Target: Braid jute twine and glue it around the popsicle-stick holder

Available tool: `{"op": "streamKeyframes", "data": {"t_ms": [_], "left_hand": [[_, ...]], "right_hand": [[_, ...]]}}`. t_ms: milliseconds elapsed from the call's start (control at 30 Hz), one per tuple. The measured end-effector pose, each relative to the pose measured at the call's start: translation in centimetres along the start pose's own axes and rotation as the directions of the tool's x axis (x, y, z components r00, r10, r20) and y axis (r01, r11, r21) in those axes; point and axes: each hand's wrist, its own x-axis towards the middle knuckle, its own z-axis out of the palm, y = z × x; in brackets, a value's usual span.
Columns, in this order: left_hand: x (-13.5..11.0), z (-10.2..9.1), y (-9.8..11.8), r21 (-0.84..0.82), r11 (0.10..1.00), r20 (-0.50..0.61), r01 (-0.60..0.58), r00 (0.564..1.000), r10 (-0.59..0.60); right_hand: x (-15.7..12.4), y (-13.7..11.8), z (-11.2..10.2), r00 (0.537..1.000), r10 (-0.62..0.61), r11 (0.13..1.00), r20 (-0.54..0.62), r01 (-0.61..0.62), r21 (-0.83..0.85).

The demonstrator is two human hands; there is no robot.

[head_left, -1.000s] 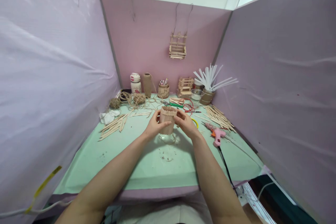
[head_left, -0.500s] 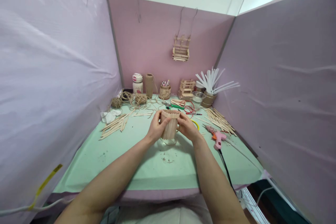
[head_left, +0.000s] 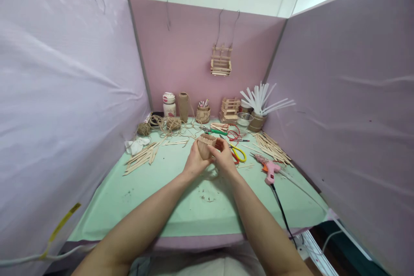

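Note:
Between my hands, above the middle of the table, is a small cup made of wooden sticks (head_left: 206, 148) with a braided band around its rim. It is tilted, so its top opening partly shows. My left hand (head_left: 195, 159) wraps around its left side and underside. On the other side, my right hand (head_left: 223, 155) grips the cup near the rim with thumb and fingers. Just beyond my right hand lie scissors (head_left: 239, 154) with yellow and red handles. Green-handled pliers (head_left: 217, 131) rest behind the cup.
A pink glue gun (head_left: 271, 170) with a black cord lies at right, near wooden sticks (head_left: 273, 148). More sticks (head_left: 140, 157) and twine (head_left: 173, 123) are at left. Along the back stand a pen cup (head_left: 203, 114), a clear bowl (head_left: 245, 119) and a holder of white glue sticks (head_left: 258, 122).
The cup has tipped and turned in my hands, moving slightly left. My left hand has shifted lower beneath it, and my right hand has moved left, uncovering more of the scissors.

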Motion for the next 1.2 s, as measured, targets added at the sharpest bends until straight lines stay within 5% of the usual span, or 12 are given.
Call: {"op": "streamKeyframes", "data": {"t_ms": [300, 567, 833, 1033, 1200], "left_hand": [[1.1, -1.5, 0.3, -0.078, 0.976, -0.022, 0.201, 0.979, -0.204], [1.3, -1.4, -0.1, -0.084, 0.992, -0.007, 0.097, 0.995, -0.098], [1.6, -1.8, -0.4, -0.146, 0.989, -0.024, -0.001, 1.0, -0.003], [1.9, -2.1, -0.7, -0.217, 0.976, -0.086, -0.024, 0.996, 0.005], [2.3, -2.2, -0.9, -0.347, 0.938, -0.063, 0.0, 0.998, -0.024]], "right_hand": [[-0.3, 0.8, -0.5, 0.992, -0.126, 0.957, -0.006, 0.12, -0.265], [-0.6, -0.3, -0.6, 0.928, -0.337, 0.825, 0.161, 0.374, -0.424], [-1.2, -1.0, -0.6, 0.925, -0.334, 0.841, 0.183, 0.38, -0.385], [-4.5, -2.1, -0.8, 0.922, -0.291, 0.851, 0.256, 0.372, -0.371], [-6.7, -2.9, -3.8, 0.93, -0.27, 0.807, 0.249, 0.36, -0.468]]}}
